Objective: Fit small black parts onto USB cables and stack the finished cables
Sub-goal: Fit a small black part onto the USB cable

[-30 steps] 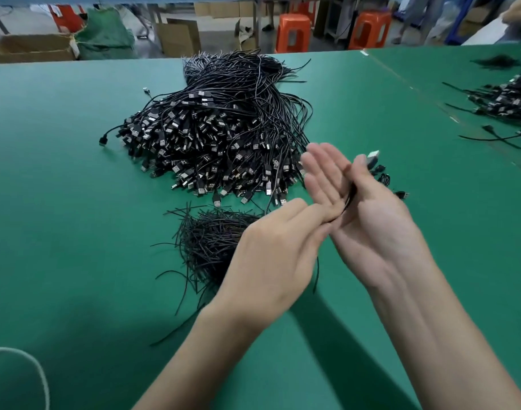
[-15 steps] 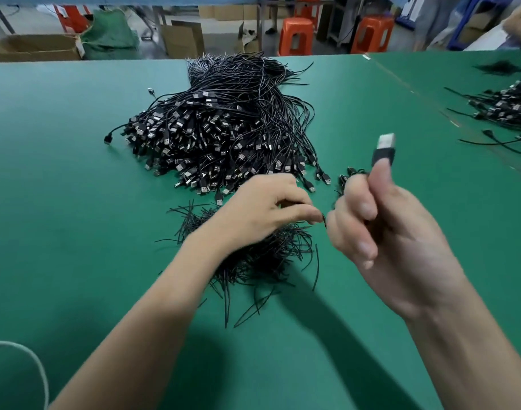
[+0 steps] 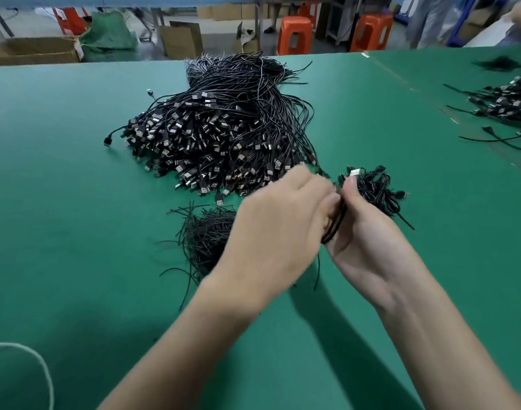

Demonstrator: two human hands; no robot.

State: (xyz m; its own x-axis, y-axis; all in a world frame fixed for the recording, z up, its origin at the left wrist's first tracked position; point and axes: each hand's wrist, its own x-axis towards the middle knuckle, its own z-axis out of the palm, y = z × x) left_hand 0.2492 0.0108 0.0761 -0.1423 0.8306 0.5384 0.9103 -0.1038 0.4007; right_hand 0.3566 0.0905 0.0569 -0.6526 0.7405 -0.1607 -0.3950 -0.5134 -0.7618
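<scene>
i count two hands over the green table (image 3: 76, 220). the right hand (image 3: 368, 244) has its grip closed round one coiled usb cable (image 3: 336, 224), held just in front of the finished pile (image 3: 376, 190). the left hand (image 3: 280, 223) meets it, too blurred to tell its grip. three heaps lie close by: that pile, one big cable heap (image 3: 223, 137) and one black parts heap (image 3: 206, 241). two orange stools (image 3: 293, 34) stand beyond.

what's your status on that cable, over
Right hand grips coiled cable, plug up. Left hand against the coil, grip blurred. Nothing in the way; small stack just behind.
</scene>
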